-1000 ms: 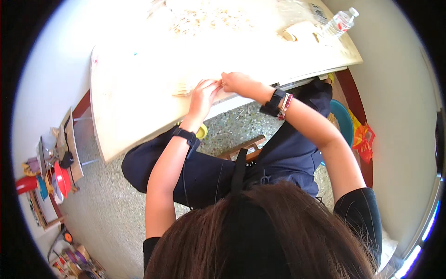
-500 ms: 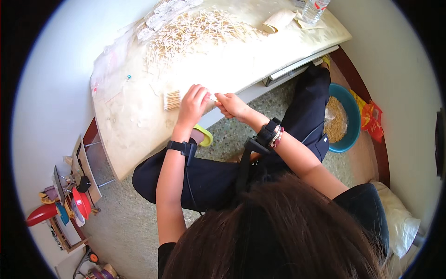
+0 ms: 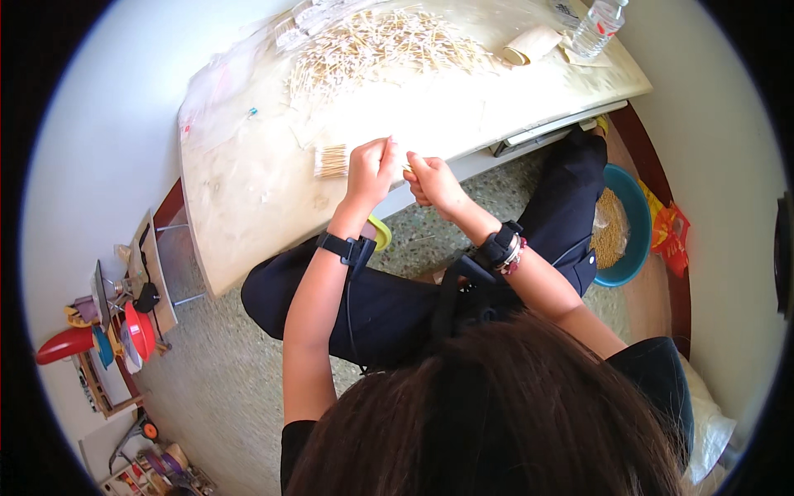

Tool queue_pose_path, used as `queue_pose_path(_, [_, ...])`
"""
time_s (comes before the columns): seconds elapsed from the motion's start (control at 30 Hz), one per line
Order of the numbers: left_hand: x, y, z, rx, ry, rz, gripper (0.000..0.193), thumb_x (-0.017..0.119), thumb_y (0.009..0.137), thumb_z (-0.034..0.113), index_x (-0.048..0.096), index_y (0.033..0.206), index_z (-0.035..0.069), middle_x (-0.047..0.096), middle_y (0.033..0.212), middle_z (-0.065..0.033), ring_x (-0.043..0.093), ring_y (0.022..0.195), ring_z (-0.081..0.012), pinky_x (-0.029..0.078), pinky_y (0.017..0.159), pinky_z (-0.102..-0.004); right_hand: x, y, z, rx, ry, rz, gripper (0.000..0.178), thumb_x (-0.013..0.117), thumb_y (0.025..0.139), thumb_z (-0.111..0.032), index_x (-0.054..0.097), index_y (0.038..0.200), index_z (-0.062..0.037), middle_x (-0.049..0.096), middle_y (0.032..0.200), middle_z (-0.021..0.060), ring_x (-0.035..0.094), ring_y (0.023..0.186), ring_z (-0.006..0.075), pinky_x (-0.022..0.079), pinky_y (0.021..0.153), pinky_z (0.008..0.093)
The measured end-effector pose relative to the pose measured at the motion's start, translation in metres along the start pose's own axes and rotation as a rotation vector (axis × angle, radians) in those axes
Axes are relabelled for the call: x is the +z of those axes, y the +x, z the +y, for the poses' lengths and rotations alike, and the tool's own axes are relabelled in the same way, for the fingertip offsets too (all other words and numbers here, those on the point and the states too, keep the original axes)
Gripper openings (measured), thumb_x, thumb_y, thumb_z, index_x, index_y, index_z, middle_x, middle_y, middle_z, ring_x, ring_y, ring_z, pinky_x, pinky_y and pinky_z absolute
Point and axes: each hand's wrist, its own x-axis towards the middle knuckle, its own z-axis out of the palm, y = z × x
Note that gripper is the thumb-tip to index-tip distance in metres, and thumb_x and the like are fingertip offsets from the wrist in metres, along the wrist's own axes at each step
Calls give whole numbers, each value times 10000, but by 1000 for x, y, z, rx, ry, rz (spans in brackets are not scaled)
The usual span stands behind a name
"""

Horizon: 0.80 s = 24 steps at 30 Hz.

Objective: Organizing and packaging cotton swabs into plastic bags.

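Stained tabletop (image 3: 240, 215): slender sticks (image 3: 334, 161) beside curled hands (image 3: 370, 172).

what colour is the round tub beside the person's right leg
The tub is teal, a blue-green; it shows best in the head view.

I have both arms reaching forward, and the two hands are close together with a small gap between them. My left arm (image 3: 316, 318) goes nearly straight up, leaning a bit to the right. My right arm (image 3: 546, 285) slants up and to the left. My left hand (image 3: 370, 175) has its fingers bent in, and I can't see all of them. My right hand (image 3: 436, 185) has its fingers curled under, with the thumb on top, pointing at the left hand.
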Motion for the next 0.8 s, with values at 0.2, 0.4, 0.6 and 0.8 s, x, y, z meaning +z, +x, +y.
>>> queue_pose_path(0.2, [-9, 8, 17, 169, 23, -83, 256, 514, 862, 128, 524, 657, -25, 521, 593, -155, 516, 546, -324, 411, 509, -364, -8, -7, -4, 293, 454, -435, 423, 332, 962, -385, 385, 622, -138, 223, 508, -81, 173, 394, 52, 152, 358, 215])
queue_pose_path(0.4, [-10, 20, 26, 253, 7, -248, 274, 505, 870, 148, 502, 662, -32, 473, 576, -160, 470, 518, -324, 379, 498, -372, -9, -9, 1, 477, 775, -582, 429, 328, 968, -371, 331, 597, -155, 231, 514, -69, 189, 401, 47, 150, 339, 193])
queue_pose_path(0.6, [-7, 21, 30, 135, 133, -154, 309, 526, 865, 215, 566, 669, -21, 536, 600, -163, 532, 532, -311, 399, 495, -364, 2, -14, -7, 246, 593, -234, 426, 331, 969, -361, 311, 598, -153, 222, 524, -62, 191, 407, 53, 154, 356, 203])
queue_pose_path(0.8, [3, 19, 34, -132, 276, -154, 393, 461, 895, 285, 603, 639, 22, 553, 554, -166, 569, 542, -328, 447, 527, -404, -6, -5, -4, 33, 308, 67, 429, 401, 946, -338, 358, 576, -127, 279, 470, -64, 238, 401, 57, 180, 373, 227])
